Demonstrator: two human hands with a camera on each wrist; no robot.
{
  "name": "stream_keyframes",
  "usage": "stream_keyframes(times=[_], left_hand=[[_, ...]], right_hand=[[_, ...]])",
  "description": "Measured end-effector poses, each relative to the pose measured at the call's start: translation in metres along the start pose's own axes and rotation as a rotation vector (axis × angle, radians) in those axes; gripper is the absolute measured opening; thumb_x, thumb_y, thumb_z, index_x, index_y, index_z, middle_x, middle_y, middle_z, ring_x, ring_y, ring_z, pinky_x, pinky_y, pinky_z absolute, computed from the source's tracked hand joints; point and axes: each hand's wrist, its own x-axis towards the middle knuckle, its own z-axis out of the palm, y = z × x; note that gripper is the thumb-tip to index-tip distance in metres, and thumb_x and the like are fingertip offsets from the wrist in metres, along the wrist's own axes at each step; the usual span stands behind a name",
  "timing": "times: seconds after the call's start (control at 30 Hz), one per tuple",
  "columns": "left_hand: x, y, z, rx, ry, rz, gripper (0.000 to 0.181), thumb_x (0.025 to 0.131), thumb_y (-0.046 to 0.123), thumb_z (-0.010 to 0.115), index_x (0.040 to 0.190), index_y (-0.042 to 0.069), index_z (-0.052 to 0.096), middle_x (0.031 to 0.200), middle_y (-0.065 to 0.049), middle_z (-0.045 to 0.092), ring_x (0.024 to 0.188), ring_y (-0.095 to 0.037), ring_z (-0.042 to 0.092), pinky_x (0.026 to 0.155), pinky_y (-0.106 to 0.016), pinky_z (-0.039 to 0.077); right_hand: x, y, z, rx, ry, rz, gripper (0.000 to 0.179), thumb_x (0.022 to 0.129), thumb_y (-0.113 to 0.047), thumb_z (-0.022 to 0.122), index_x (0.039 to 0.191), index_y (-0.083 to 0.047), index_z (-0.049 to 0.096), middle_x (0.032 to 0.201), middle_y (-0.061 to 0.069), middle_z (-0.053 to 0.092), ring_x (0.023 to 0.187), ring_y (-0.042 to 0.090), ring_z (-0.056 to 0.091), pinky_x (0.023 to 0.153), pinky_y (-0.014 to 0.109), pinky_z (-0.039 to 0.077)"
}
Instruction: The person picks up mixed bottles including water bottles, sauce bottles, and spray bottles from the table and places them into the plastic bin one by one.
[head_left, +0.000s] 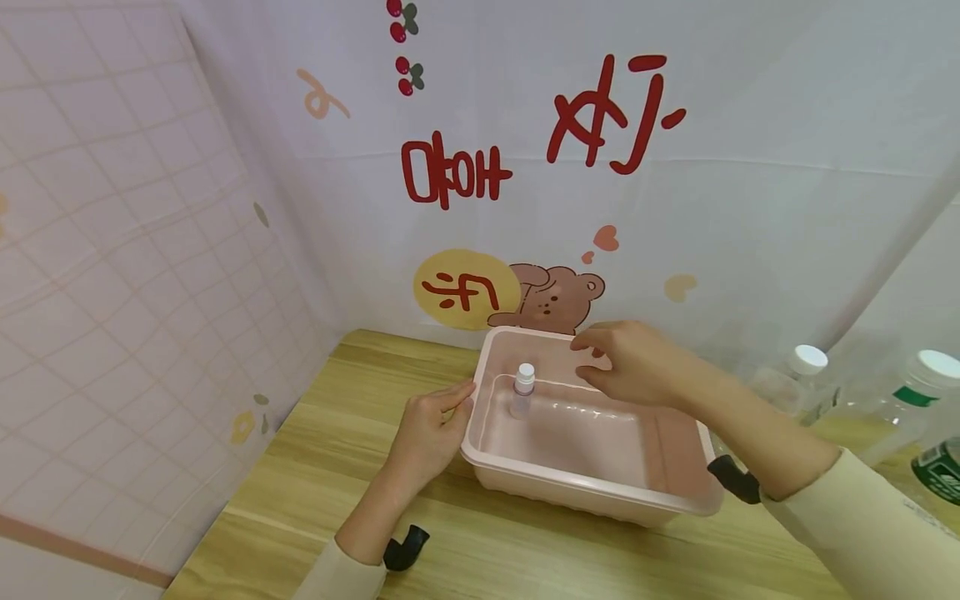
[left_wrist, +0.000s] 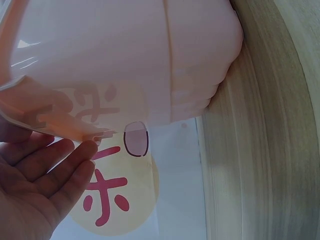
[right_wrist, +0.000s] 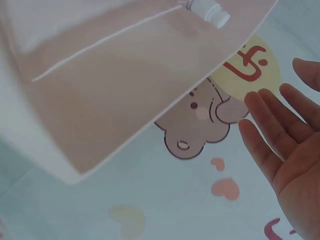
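Observation:
A pale pink plastic bin [head_left: 592,482] sits on the wooden table. My left hand [head_left: 433,432] is at the bin's left end and holds its rim; in the left wrist view several fingers [left_wrist: 75,162] reach under the rim, and the thumb is hidden there. Inside the bin, near its left end, a small clear bottle [head_left: 522,390] with a white cap stands upright. Above the bin's far right side is my right hand [head_left: 633,362], with fingers loosely bent. In the right wrist view nothing lies between its fingers [right_wrist: 270,127], which are apart from the bin.
Clear bottles with white caps, one [head_left: 802,367] farther back and another [head_left: 911,392] nearer, stand right of the bin, beside a dark green-labelled item [head_left: 939,471] at the frame edge. A printed white cloth [head_left: 750,233] hangs behind. Bare wooden table [head_left: 322,467] shows to the left.

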Motion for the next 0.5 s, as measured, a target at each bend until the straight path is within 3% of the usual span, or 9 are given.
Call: stream_keyframes(times=[0.17, 0.3, 0.5], left_hand=[[0.000, 0.000, 0.000, 0.005, -0.004, -0.009, 0.031, 0.102, 0.012, 0.065, 0.131, 0.001, 0.072, 0.133, -0.016, 0.068, 0.127, -0.030, 0.063, 0.105, -0.048, 0.052], [0.000, -0.001, 0.000, 0.008, -0.005, -0.022, 0.031, 0.103, 0.014, 0.064, 0.131, 0.001, 0.072, 0.134, -0.014, 0.068, 0.128, -0.029, 0.063, 0.106, -0.047, 0.052], [-0.001, -0.001, 0.001, 0.009, -0.001, -0.022, 0.032, 0.103, 0.014, 0.064, 0.131, 0.001, 0.072, 0.133, -0.015, 0.068, 0.128, -0.030, 0.063, 0.106, -0.048, 0.052]], right_hand=[[-0.018, 0.004, -0.010, -0.055, 0.061, -0.017, 0.025, 0.087, -0.014, 0.081, 0.111, -0.007, 0.076, 0.106, 0.003, 0.075, 0.092, 0.024, 0.073, 0.079, 0.046, 0.060], [-0.032, 0.008, -0.015, -0.075, 0.107, -0.042, 0.028, 0.087, -0.015, 0.083, 0.113, -0.008, 0.075, 0.114, 0.006, 0.075, 0.104, 0.029, 0.073, 0.085, 0.051, 0.060], [-0.053, 0.019, -0.016, -0.094, 0.233, -0.098, 0.039, 0.080, -0.016, 0.087, 0.117, -0.008, 0.075, 0.118, 0.007, 0.075, 0.110, 0.032, 0.071, 0.087, 0.053, 0.060]])
